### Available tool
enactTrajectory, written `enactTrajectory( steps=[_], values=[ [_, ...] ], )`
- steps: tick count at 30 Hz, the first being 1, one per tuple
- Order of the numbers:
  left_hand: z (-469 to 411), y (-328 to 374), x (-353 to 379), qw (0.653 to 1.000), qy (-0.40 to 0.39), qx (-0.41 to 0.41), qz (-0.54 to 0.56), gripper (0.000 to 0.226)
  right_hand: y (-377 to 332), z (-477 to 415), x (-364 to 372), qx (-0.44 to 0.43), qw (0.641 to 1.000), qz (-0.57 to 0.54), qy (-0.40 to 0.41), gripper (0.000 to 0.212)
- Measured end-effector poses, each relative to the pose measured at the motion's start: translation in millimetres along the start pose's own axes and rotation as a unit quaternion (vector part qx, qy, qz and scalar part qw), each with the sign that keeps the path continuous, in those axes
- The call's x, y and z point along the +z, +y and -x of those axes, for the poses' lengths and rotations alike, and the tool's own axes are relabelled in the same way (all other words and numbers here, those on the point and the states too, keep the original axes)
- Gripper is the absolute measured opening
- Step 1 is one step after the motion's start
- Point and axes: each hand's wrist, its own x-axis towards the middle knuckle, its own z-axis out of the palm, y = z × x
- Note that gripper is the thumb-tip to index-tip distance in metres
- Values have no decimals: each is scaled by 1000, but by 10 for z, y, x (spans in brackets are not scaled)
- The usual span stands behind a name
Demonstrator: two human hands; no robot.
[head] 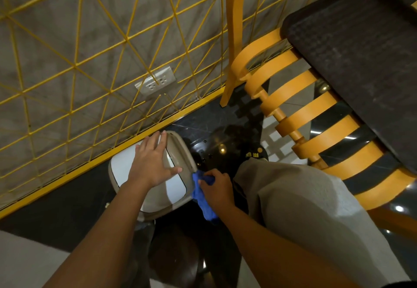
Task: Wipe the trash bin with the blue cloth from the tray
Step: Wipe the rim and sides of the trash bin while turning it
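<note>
Pressing down from above, the left hand [151, 166] lies flat and spread on the lid of the trash bin [153, 202], fingers fanned toward the far end and thumb pointing right, so it steadies the bin and closes on nothing. The right hand [217, 189] sits just beside the bin's right flank, its grip bunched around the blue cloth [202, 194], which hangs in a crumpled strip down the side wall and touches the rim. What the next move turns on is this: the bin lies directly left of the cloth-holding grip, and its long axis runs from near-left to far-right along the yellow wire grille [90, 51] at the wall. The right hand is plainly the nearer one for that flank, so a stroke along the side should need little reach. The dark tray [361, 51] rests on the slatted yellow chair [300, 111], far right and well apart, with nothing visible on it. Wiping appears under way, with the lid top probably left to do.
</note>
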Motion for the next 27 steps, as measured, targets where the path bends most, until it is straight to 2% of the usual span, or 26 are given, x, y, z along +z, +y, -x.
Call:
enactTrajectory(
  steps=[5,10,18,22,27],
  values=[
    [-15,-16,48,1000,10,3,-21,109,-128,-163,12,-16,995,97,-3,18],
    [-21,-25,94,999,24,6,-23,108,-370,-400,-22,-70,979,193,-21,16],
    [-18,-6,81,999,25,4,-27,107,-841,-750,-38,-133,956,256,-50,18],
    [-10,15,68,999,25,0,-29,107,-854,-729,4,-124,960,250,-38,19],
    [-25,15,83,999,34,-1,-20,107,-498,-425,-37,-75,964,251,-42,23]
  ],
)
